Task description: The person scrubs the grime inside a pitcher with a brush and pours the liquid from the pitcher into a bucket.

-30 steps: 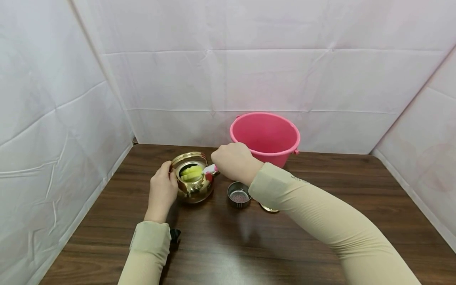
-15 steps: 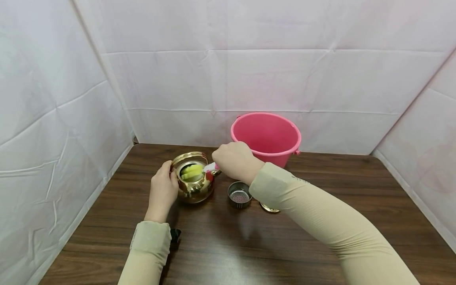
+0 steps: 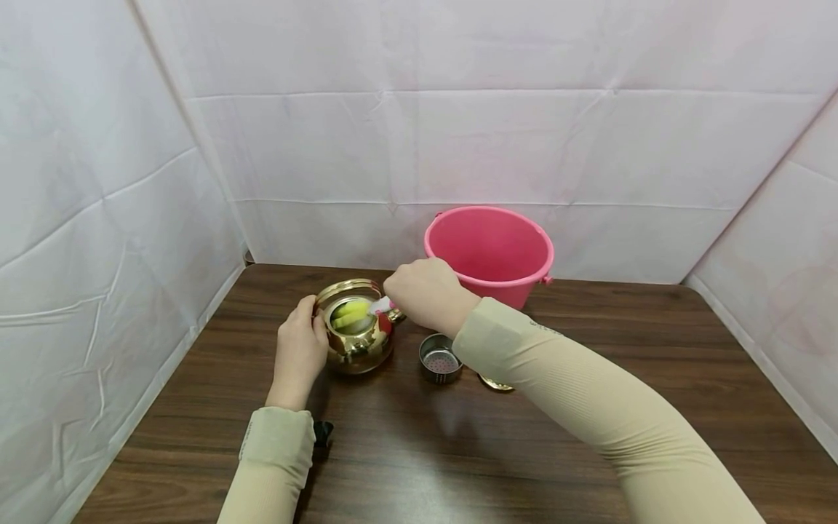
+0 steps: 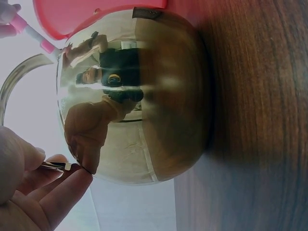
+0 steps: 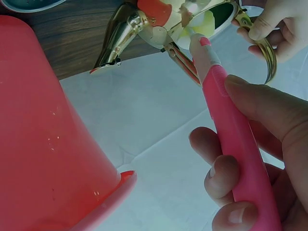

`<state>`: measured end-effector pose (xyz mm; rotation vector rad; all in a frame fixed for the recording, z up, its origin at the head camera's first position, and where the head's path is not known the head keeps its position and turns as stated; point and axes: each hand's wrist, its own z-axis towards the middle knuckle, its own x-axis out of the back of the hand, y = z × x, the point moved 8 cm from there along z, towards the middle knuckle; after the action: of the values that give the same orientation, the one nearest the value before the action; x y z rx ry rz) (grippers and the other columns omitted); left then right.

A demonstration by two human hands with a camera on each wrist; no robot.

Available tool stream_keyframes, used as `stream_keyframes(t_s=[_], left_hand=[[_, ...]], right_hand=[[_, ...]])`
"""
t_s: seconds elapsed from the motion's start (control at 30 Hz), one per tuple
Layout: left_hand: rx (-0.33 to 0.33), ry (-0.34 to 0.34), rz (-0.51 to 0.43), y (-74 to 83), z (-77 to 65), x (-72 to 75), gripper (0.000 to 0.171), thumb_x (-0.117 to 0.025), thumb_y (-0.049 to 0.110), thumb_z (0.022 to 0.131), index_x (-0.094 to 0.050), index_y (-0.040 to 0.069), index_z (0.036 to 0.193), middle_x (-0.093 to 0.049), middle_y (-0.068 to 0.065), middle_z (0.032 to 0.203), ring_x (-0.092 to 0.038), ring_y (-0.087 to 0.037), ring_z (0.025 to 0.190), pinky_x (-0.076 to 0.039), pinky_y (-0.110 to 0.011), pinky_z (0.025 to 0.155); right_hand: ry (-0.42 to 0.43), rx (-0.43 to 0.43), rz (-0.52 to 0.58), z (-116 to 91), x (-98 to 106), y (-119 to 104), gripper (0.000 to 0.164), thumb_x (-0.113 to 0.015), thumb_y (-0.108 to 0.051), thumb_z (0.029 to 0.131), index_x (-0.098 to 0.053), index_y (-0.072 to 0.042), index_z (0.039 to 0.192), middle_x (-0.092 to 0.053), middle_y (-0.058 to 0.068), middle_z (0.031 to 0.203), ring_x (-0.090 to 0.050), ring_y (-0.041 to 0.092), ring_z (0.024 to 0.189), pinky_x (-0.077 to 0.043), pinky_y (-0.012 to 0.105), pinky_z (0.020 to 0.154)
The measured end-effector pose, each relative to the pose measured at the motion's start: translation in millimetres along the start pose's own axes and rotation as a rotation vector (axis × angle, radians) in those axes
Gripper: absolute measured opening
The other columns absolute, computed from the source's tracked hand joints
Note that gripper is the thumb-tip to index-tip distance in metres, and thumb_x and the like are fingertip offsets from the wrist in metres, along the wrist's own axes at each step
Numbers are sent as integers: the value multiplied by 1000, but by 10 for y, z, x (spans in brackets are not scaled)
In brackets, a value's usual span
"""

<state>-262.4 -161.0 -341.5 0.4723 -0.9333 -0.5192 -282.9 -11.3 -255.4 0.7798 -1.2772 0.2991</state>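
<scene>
Evidently both hands are busy at the gold-coloured kettle point(image 3: 358, 351), which sits on the dark wooden table point(image 3: 406, 469) near its back-left corner, mouth uncovered. The left hand point(image 3: 301, 349) pinches the foot of the arched handle point(image 3: 348, 287) between thumb and fingers, on the side facing the table's left edge; the arch itself stands up behind the opening. Across from it, the right hand point(image 3: 431, 295) has its fingers wrapped round the pink grip point(image 5: 240, 144) of a sponge brush — thumb laid along the top — and the yellow-green sponge head point(image 3: 350, 315) is inside the kettle's mouth, the white neck point(image 3: 378, 306) slanting out over the rim. The spout point(image 5: 115, 38) points toward the pink bucket point(image 3: 487, 247), which stands at the middle of the back edge, partly hidden by the right hand. In front of the bucket, just beside the kettle, rests a round metal strainer cup point(image 3: 440, 361) with a perforated bottom. A gold lid point(image 3: 496, 383) lies just to its right, much of it covered by the right sleeve point(image 3: 589, 397). White sheeting point(image 3: 497, 145) rises beyond the table's back and side edges — creased in long lines.
</scene>
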Motion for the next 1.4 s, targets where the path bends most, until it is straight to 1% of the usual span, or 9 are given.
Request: stream_keyframes(t_s=[0.17,0.27,0.43,0.57,0.77,1.07,1.4], left_hand=[[-3,5,4,-3,-2,1,28,-48,-2,94,-51,-8,121,-61,-29,110,-60,-46,100,-50,-53,82],[-8,12,2,-6,-2,-2,28,-48,-3,93,-51,-8,121,-61,-29,110,-60,-45,100,-50,-53,82],[-26,35,1,7,-6,11,27,-50,-3,92,-52,-8,119,-62,-28,108,-61,-45,97,-51,-53,79],[-33,44,-1,14,-8,19,27,-50,-3,91,-53,-8,118,-62,-28,107,-61,-45,96,-51,-53,79],[-17,29,-1,-9,-7,15,29,-50,-2,92,-52,-8,120,-61,-28,112,-60,-45,99,-51,-53,81],[-7,30,9,-23,-5,24,29,-50,-2,92,-52,-9,120,-61,-30,111,-59,-47,100,-50,-54,82],[-20,41,12,-17,7,37,28,-49,-2,92,-53,-9,119,-61,-30,110,-60,-47,99,-50,-54,82]], right_hand=[[18,12,-10,-5,16,-31,25,-54,-1,80,-66,-20,68,-65,-3,66,-59,18,57,-51,35,47],[20,24,-20,-14,26,-59,24,-56,-4,82,-66,-20,69,-65,-3,67,-59,18,57,-51,34,49],[14,57,-39,-23,48,-123,18,-61,-9,85,-70,-21,76,-66,-3,71,-61,18,61,-53,35,53],[17,88,-53,-24,71,-167,19,-60,-6,84,-71,-21,79,-67,-2,72,-61,18,63,-53,35,54],[6,100,-38,-30,78,-196,20,-60,-5,83,-70,-21,79,-67,-3,73,-61,18,63,-53,35,54],[53,135,-47,-55,102,-246,23,-61,-2,81,-70,-23,79,-68,-2,75,-62,19,64,-52,34,55],[58,160,-73,-86,121,-271,23,-59,-2,82,-71,-21,82,-69,0,78,-64,20,70,-53,36,58]])
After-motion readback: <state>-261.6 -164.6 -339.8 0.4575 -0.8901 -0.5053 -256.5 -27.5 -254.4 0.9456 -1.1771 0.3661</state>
